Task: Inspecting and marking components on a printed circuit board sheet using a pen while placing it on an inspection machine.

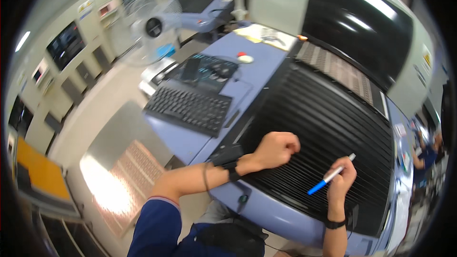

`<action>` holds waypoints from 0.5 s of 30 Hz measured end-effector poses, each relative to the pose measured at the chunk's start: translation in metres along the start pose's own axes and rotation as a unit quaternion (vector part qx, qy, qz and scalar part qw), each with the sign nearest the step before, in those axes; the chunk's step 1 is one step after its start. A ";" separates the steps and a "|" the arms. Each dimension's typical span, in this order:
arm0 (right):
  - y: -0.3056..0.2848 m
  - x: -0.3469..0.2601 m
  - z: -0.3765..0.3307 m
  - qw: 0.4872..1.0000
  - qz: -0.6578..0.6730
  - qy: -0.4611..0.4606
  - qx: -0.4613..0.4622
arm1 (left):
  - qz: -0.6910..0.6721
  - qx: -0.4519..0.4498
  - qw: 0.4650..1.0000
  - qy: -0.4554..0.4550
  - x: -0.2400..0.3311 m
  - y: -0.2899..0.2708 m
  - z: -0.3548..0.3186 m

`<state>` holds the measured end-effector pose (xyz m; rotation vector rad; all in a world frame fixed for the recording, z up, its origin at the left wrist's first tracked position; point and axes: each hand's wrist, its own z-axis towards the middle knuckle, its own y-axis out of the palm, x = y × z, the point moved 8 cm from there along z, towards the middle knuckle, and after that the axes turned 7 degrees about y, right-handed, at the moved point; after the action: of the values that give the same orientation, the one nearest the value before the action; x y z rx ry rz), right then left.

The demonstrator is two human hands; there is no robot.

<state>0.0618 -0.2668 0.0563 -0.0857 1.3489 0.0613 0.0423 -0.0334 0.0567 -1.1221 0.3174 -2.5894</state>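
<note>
My right hand [343,177] is closed around a marker pen [334,173] with a white barrel and a blue end. The blue end slants down to the left, over the black ribbed bed [328,135] of the machine. To the left, my left hand [277,149] hovers above the same bed with its fingers curled in, and nothing shows in it. Black bands circle both wrists.
A black keyboard [190,107] and a dark control panel [209,71] sit left of the bed. Behind the bed lies a copper-patterned panel [335,70]. Another patterned panel [131,181] rests on a metal surface at lower left. A fan [153,27] stands beyond.
</note>
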 end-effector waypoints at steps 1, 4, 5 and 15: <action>0.005 -0.005 -0.005 1.000 0.007 0.009 0.001 | 0.004 0.006 0.999 0.043 -0.003 0.005 -0.001; 0.005 0.001 -0.011 0.994 -0.089 -0.055 -0.005 | 0.010 -0.017 0.996 0.085 0.010 0.016 -0.002; 0.010 0.001 -0.013 0.992 -0.107 -0.061 -0.017 | 0.023 -0.034 0.991 0.124 0.017 0.017 -0.004; 0.026 0.006 -0.018 0.982 -0.154 -0.083 -0.066 | 0.008 -0.058 0.987 0.151 0.023 0.023 -0.009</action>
<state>0.0437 -0.2429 0.0457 -0.3924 1.1506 -0.1014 0.0252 -0.0619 0.0592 -0.7542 0.5481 -2.7550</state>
